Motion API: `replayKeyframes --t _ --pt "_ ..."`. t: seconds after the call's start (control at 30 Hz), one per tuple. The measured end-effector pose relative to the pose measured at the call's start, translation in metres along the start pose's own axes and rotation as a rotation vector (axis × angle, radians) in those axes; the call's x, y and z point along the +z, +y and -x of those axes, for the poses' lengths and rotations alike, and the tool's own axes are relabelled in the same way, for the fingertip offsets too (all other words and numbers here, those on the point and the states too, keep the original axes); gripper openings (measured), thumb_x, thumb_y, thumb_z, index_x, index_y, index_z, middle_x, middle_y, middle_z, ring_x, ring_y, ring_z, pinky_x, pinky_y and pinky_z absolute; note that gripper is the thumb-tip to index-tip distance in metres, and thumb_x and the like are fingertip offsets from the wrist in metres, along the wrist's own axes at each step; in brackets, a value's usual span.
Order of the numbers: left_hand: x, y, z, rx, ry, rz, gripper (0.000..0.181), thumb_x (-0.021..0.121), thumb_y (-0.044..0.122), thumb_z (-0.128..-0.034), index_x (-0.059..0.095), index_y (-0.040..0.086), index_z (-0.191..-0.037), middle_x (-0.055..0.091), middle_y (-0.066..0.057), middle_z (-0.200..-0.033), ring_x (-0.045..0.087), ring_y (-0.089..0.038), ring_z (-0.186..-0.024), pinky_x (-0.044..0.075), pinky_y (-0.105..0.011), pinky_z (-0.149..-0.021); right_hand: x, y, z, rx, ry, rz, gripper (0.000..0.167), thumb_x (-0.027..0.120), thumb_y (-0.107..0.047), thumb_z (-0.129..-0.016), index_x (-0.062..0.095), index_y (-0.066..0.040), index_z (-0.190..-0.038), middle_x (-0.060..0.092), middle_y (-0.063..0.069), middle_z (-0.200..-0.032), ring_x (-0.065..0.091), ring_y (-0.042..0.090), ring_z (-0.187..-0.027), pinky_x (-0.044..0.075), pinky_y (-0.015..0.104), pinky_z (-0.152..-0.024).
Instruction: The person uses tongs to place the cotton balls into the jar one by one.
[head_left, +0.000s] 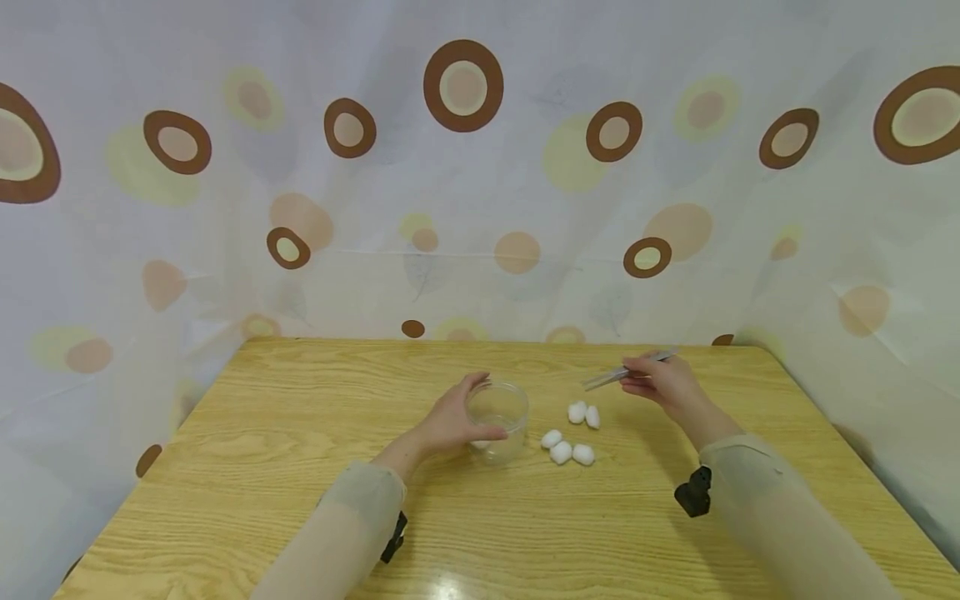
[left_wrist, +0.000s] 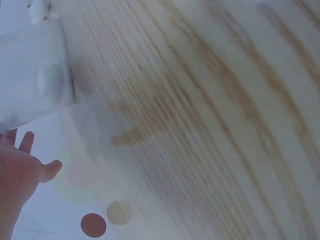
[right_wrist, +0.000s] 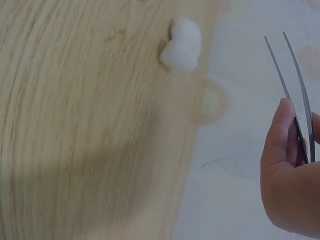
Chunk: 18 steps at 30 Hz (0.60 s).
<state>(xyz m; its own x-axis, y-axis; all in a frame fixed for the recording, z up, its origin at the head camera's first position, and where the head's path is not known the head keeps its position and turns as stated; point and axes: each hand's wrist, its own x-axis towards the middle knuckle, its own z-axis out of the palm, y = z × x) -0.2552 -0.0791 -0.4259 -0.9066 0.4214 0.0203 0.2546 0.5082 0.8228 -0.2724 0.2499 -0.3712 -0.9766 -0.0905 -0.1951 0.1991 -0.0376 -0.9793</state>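
In the head view, my left hand (head_left: 450, 421) curves round a clear plastic container (head_left: 510, 400) standing upright, thumb on the near side and fingers on the far side. A white cotton ball (left_wrist: 50, 82) shows through the container's wall in the left wrist view. My right hand (head_left: 663, 383) holds metal tweezers (head_left: 604, 380) above the table, pinched between thumb and fingers. Their tips are apart with nothing between them in the right wrist view. Below and left of them lie two cotton balls (head_left: 577, 412) touching each other. Three more cotton balls (head_left: 561, 452) lie nearer, right of the container.
The wood-grain table (head_left: 300, 500) carries all of these. A white curtain (head_left: 480, 192) with brown and pale circles hangs behind it and along both sides. A dark wrist device (head_left: 694, 492) is strapped below the right sleeve, and another (head_left: 393, 537) below the left.
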Motion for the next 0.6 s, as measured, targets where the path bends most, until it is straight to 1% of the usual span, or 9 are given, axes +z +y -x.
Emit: replayKeyframes --t 0.07,0.17,0.23,0.3,0.5,0.6 --pt "0.000 0.000 0.000 0.001 0.001 0.003 0.091 0.079 0.037 -0.0739 0.029 0.012 -0.146 0.040 -0.004 -0.146 0.032 -0.031 -0.137 0.031 -0.051 -0.109 -0.005 0.003 -0.001 0.002 0.008 0.012 0.021 0.054 -0.008 -0.094 0.055 -0.012 -0.073 0.064 -0.002 -0.072 0.066 0.007 -0.065 0.055 0.019 -0.066" --pt "-0.001 0.001 0.000 -0.001 -0.009 0.026 0.087 0.078 0.036 -0.0750 0.031 0.012 -0.144 0.041 -0.004 -0.145 0.033 -0.031 -0.136 0.032 -0.050 -0.108 -0.012 0.007 -0.001 -0.001 0.028 0.047 0.016 0.055 -0.009 -0.094 0.054 -0.010 -0.078 0.066 -0.004 -0.068 0.067 0.006 -0.063 0.055 0.019 -0.064" --pt "-0.001 0.001 0.000 0.003 -0.015 0.042 0.086 0.078 0.035 -0.0756 0.032 0.011 -0.144 0.041 -0.005 -0.145 0.034 -0.031 -0.136 0.033 -0.050 -0.108 -0.015 0.010 -0.001 -0.008 0.045 0.097 0.010 0.056 -0.010 -0.093 0.053 -0.008 -0.084 0.066 -0.005 -0.067 0.066 0.005 -0.062 0.055 0.019 -0.064" --pt "-0.002 0.001 0.000 0.001 -0.018 0.051 0.085 0.078 0.035 -0.0758 0.032 0.012 -0.144 0.041 -0.004 -0.145 0.034 -0.031 -0.136 0.033 -0.050 -0.108 -0.017 0.012 -0.001 -0.014 0.060 0.153 0.007 0.056 -0.010 -0.093 0.052 -0.006 -0.090 0.066 -0.007 -0.068 0.066 0.004 -0.062 0.055 0.019 -0.064" --pt "-0.002 0.001 -0.002 -0.007 -0.022 0.059 0.084 0.077 0.035 -0.0759 0.033 0.014 -0.143 0.040 -0.004 -0.146 0.033 -0.031 -0.137 0.033 -0.050 -0.108 -0.018 0.019 -0.003 -0.002 0.120 0.328 0.019 0.058 -0.014 -0.093 0.049 0.002 -0.101 0.063 -0.008 -0.070 0.064 0.002 -0.064 0.056 0.020 -0.065" --pt "-0.001 0.001 -0.002 -0.011 -0.024 0.078 0.083 0.077 0.035 -0.0761 0.033 0.013 -0.143 0.040 -0.004 -0.146 0.033 -0.031 -0.137 0.033 -0.050 -0.108 -0.016 0.023 -0.004 -0.008 0.133 0.394 0.025 0.058 -0.013 -0.092 0.049 0.006 -0.106 0.063 -0.008 -0.071 0.064 0.002 -0.064 0.056 0.022 -0.066"
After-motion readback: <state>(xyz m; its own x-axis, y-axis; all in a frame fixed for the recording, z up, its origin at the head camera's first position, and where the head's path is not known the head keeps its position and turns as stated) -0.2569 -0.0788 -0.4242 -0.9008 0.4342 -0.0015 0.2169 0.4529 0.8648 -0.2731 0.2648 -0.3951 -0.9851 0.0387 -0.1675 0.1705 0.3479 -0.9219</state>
